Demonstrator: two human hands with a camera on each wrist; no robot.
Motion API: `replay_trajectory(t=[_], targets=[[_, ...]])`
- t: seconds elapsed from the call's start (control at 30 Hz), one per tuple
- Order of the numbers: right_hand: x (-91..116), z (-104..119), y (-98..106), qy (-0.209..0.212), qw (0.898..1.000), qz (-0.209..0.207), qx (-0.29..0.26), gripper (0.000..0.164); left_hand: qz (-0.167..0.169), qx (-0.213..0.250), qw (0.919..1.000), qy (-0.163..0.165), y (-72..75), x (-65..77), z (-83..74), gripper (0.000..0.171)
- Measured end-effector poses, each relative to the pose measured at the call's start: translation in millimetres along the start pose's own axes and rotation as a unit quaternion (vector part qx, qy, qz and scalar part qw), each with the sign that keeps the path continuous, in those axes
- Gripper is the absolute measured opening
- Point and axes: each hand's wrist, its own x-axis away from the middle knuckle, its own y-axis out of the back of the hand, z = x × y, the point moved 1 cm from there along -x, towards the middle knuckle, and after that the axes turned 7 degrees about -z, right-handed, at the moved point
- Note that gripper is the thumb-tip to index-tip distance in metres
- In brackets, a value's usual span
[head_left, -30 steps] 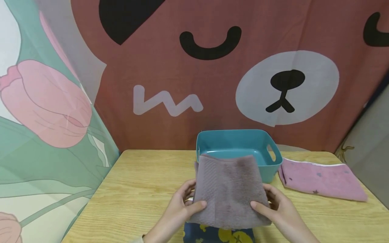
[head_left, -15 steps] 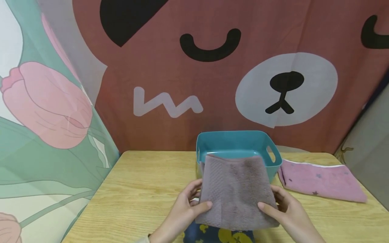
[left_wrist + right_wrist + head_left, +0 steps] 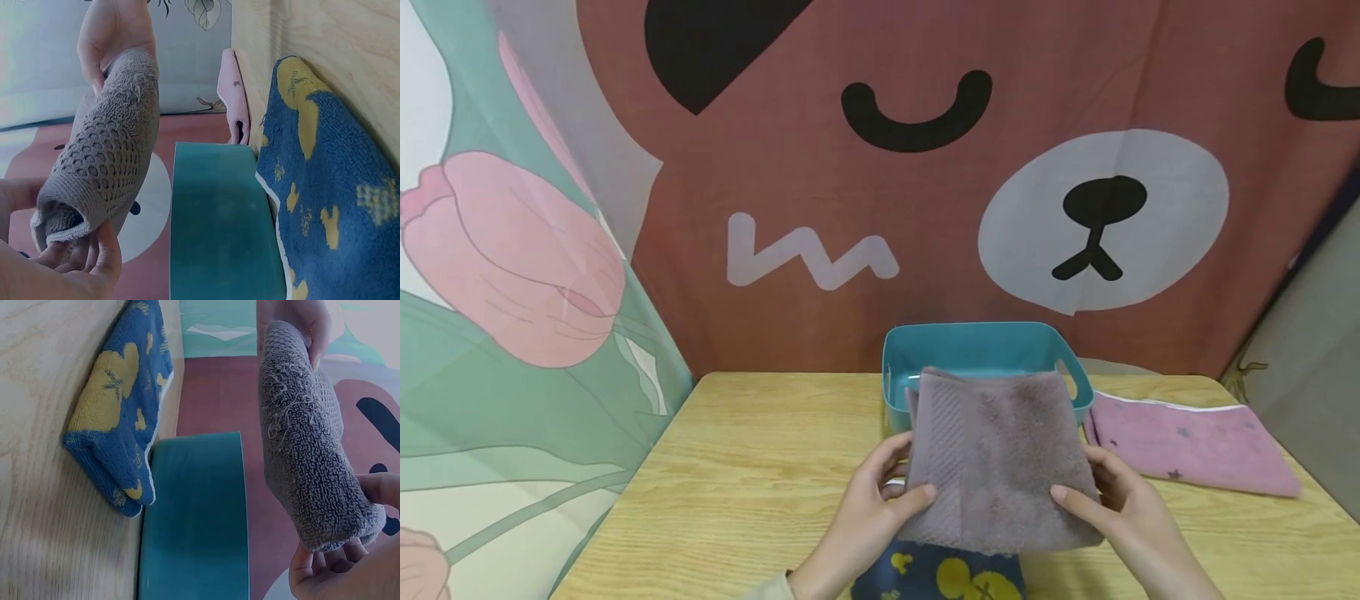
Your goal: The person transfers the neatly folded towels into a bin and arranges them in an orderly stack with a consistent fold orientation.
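A folded greyish-mauve towel (image 3: pixel 1007 458) is held up between both hands, in front of the teal basket (image 3: pixel 898 417). My left hand (image 3: pixel 876 500) grips its left edge, thumb on the near face and fingers behind. On the opposite edge my right hand (image 3: pixel 1123 504) pinches it the same way. In the left wrist view the towel (image 3: pixel 106 144) shows its folded layers and a woven band. Below it on the table lies a folded navy towel (image 3: pixel 936 575) with yellow figures, partly hidden in the head view; the left wrist view shows more of that navy towel (image 3: pixel 325 169).
The light wooden table (image 3: pixel 752 475) carries everything. To the right of the basket lies a folded pink towel (image 3: pixel 1202 446) with small stars. A cloth printed with a bear face (image 3: pixel 820 333) hangs behind the table, and a tulip-printed cloth (image 3: pixel 527 267) hangs at the left.
Both hands have carried the mauve towel to the right and slightly up, so it covers more of the basket's front. The navy and pink towels stay in place.
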Motion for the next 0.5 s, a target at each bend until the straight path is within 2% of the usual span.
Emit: replay_trajectory(t=[0.27,0.5], targets=[[-5.6,-0.3,2.2,-0.011,1.0,0.0,-0.023,0.066,-0.018,-0.016,0.9996,0.016,-6.3,-6.9,2.6,0.056],[-8.3,-1.1,0.2,-0.017,0.999,-0.006,-0.039,0.068,-0.014,-0.008,0.9994,0.03,-9.7,-10.8,4.7,0.06]])
